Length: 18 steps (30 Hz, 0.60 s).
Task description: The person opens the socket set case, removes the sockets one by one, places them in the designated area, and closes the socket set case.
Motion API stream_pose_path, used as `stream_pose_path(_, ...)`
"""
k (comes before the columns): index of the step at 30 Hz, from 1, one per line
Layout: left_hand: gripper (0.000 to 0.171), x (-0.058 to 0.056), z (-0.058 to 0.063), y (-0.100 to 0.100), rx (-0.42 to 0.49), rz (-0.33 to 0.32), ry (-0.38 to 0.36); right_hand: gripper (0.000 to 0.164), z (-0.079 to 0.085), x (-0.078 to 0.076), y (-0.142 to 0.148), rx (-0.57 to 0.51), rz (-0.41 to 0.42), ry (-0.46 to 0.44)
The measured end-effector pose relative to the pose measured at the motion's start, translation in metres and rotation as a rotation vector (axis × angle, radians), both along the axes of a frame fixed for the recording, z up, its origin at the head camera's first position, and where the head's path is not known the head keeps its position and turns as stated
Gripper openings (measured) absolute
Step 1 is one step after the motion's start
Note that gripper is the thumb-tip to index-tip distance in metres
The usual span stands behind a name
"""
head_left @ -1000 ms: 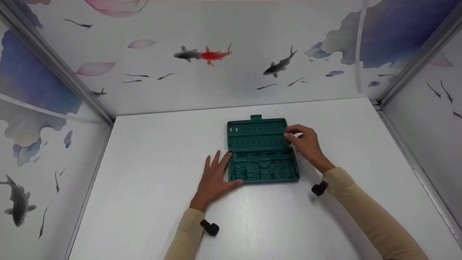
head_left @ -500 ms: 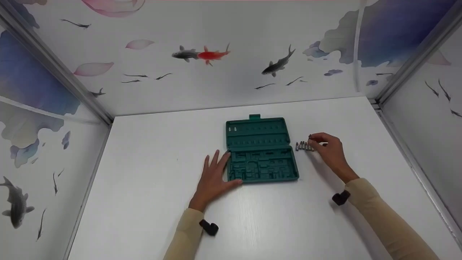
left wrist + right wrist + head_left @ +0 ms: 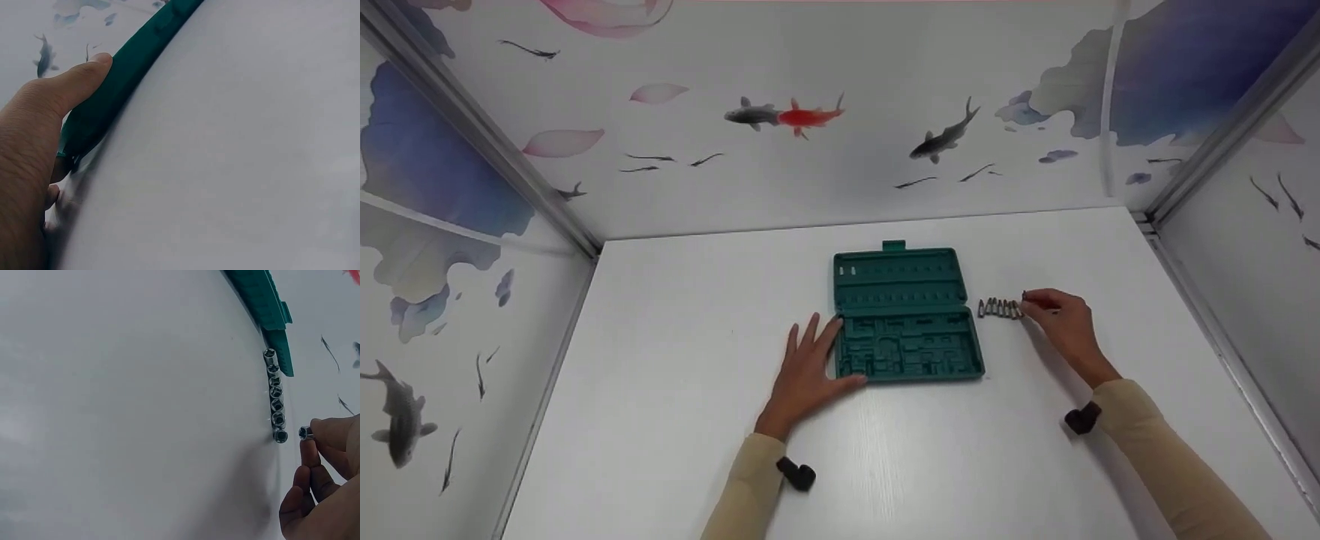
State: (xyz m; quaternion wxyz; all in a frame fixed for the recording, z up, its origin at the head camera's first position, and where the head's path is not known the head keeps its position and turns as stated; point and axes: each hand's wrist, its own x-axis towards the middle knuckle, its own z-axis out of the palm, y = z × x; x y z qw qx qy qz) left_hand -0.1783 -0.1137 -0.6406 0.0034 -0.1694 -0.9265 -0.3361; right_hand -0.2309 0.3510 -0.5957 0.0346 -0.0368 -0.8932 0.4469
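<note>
A green plastic socket case lies unfolded on the white table, its moulded recesses facing up. My left hand rests spread at its near left corner, thumb on the front edge and fingers along the left side. In the left wrist view, the thumb presses against the case wall. My right hand pinches a small metal socket between thumb and fingertips, just beyond the right end of a row of several sockets. The square holes of the row sockets face the right wrist camera.
White table stretches around the case. A back wall with printed fish and petals closes the far side, with printed panels at left and right. The case's latch tab points toward the back wall.
My right hand has moved rightward from the case's right edge to the end of the socket row, which now shows beside the case. The left hand has stayed on the case.
</note>
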Motion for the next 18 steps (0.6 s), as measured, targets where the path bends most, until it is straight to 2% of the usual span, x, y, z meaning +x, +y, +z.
stream_pose_path(10, 0.112, 0.001, 0.000, 0.000, 0.006, 0.022, -0.027, 0.030, -0.009, 0.002, 0.003, 0.054, -0.039, 0.048)
stream_pose_path(18, 0.112, 0.002, 0.004, 0.002, 0.005, 0.027, -0.031, 0.030, -0.013, 0.004, -0.001, 0.083, -0.080, 0.050)
